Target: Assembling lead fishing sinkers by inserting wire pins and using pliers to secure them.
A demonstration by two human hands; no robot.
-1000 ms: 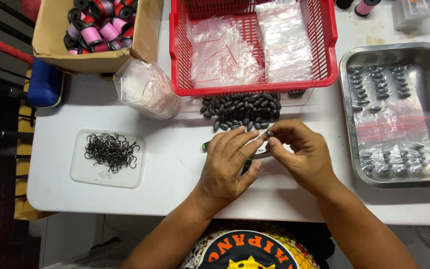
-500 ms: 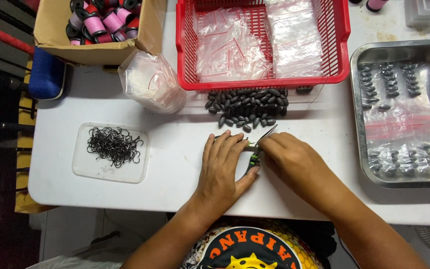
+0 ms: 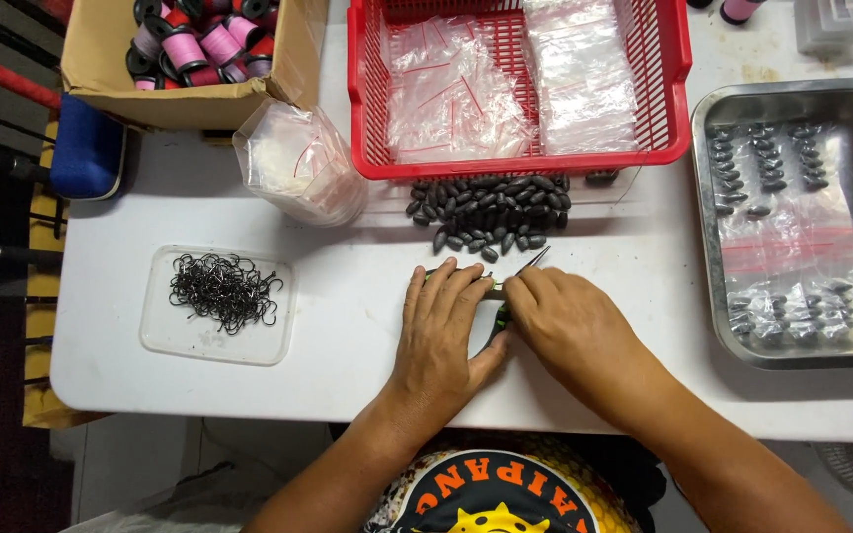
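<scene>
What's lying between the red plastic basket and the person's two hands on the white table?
In the head view, a pile of dark oval sinkers lies between the red plastic basket and the left hand and right hand.

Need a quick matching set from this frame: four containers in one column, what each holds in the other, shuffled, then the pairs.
Column 1
1. cardboard box
2. red basket
3. metal tray
4. clear flat lid

Column 2
A. small black hooks
B. stacks of clear plastic bags
C. pink and black thread spools
D. rows of dark sinkers on bags

Pairs: 1-C, 2-B, 3-D, 4-A
</scene>
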